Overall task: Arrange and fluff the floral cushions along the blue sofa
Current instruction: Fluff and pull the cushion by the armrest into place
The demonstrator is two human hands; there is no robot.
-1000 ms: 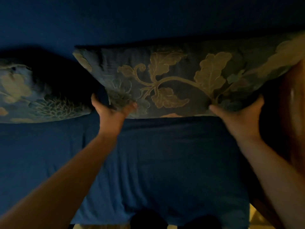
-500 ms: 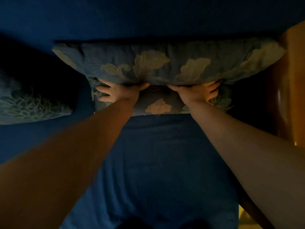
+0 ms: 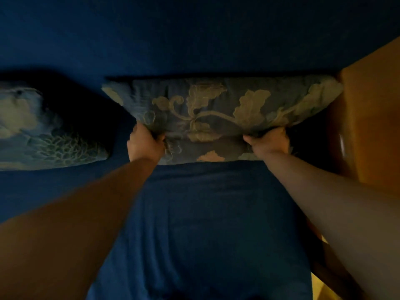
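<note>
A grey-blue floral cushion [image 3: 216, 109] with pale leaf and vine patterns leans against the backrest of the blue sofa [image 3: 205, 213]. My left hand [image 3: 144, 145] is closed on the cushion's lower left part, bunching the fabric. My right hand [image 3: 267, 142] grips its lower right part the same way. Between my hands the cushion's bottom edge rests on the seat. A second floral cushion [image 3: 39, 131] lies further left on the seat, apart from the first.
A wooden armrest [image 3: 372, 118] rises at the right end of the sofa, touching the held cushion's right corner. The blue backrest [image 3: 194, 40] fills the top. The room is dim.
Half a second ago my hands lay flat and close together on the cushion's middle, pressing it. Now they have moved apart and closed on its lower part.
</note>
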